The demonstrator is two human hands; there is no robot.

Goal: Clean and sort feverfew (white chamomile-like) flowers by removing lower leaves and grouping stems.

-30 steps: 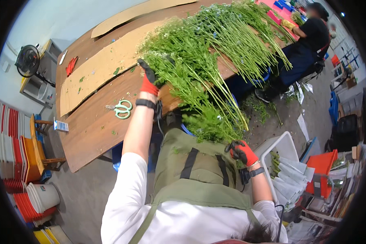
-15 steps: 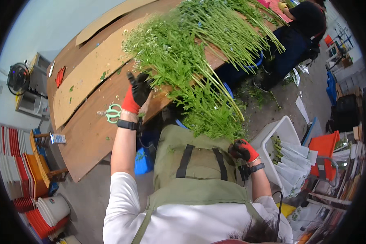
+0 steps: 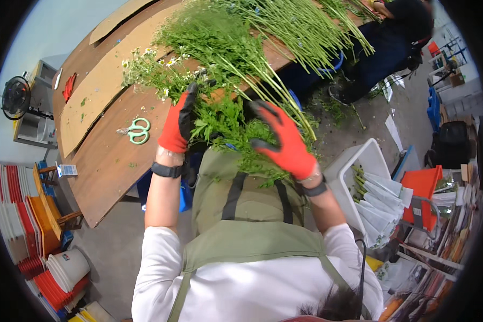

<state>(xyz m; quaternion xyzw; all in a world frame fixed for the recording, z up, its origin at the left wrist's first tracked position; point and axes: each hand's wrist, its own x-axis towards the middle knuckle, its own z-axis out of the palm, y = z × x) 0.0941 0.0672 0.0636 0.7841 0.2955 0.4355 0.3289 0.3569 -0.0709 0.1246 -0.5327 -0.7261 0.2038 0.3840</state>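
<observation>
Head view showed the right hand (image 3: 285, 140) spread open over leafy stems, while the left hand (image 3: 178, 124) was closed around the flower bunch (image 3: 209, 70) at the wooden table (image 3: 99, 161) edge. Overhanging stems risked sliding off; green scissors (image 3: 136, 130) lay beyond.

Bare wood lies open on the table (image 3: 99, 172) around the green scissors (image 3: 134, 130), while piled flower stems (image 3: 241, 48) crowd the far side beside the cardboard sheets (image 3: 99, 86).
</observation>
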